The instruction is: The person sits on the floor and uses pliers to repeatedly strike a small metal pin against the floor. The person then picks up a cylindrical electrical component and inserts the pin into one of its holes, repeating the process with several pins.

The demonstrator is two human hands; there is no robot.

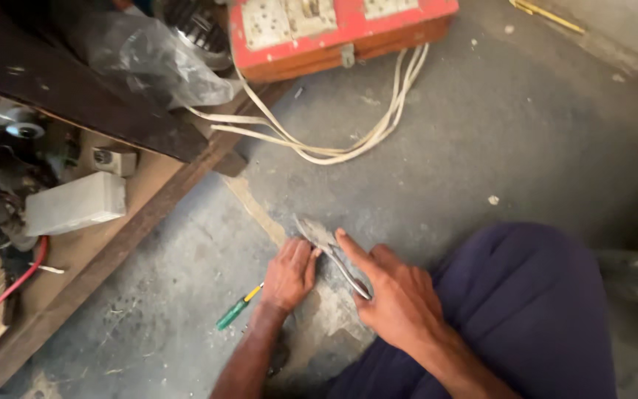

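Note:
A pair of metal pliers [326,247] lies on the grey concrete floor between my hands. My right hand [389,295] rests over its handles, with the index finger stretched along the tool toward its jaws. My left hand [289,275] is curled beside the jaws, its fingertips touching the tool's head. A green-handled screwdriver with a yellow collar [238,308] lies on the floor just left of my left hand, partly under it. Whether either hand truly grips the pliers is unclear.
A red electrical box with sockets [334,29] stands at the top, with white cables [334,144] looped on the floor. A low wooden shelf [97,244] at left holds a white block [75,203], red wire and parts. My knee in dark blue cloth [526,310] fills the lower right.

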